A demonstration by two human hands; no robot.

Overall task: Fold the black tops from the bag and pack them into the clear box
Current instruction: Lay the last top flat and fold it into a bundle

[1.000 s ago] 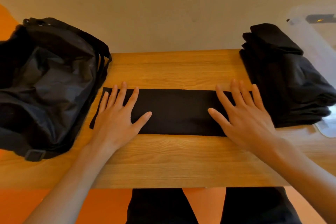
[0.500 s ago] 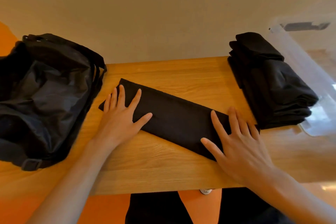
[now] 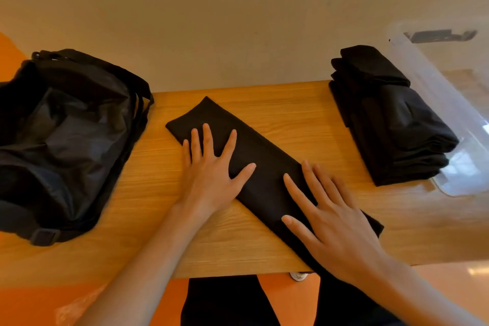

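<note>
A black top (image 3: 264,167), folded into a long narrow strip, lies diagonally on the wooden table (image 3: 291,108), running from the far left to the near right. My left hand (image 3: 211,169) presses flat on its far half, fingers spread. My right hand (image 3: 333,222) lies flat on its near end by the table's front edge. A black bag (image 3: 63,140) sits open at the left. A stack of folded black tops (image 3: 391,119) stands at the right, beside the clear box (image 3: 455,103).
A plain wall runs behind the table. The floor below is orange, and my dark-clothed legs show under the front edge. The clear box reaches past the table's right end.
The strip has been turned from lying crosswise to lying diagonally, its right end now toward me. Both hands stayed flat on it and moved with it.
</note>
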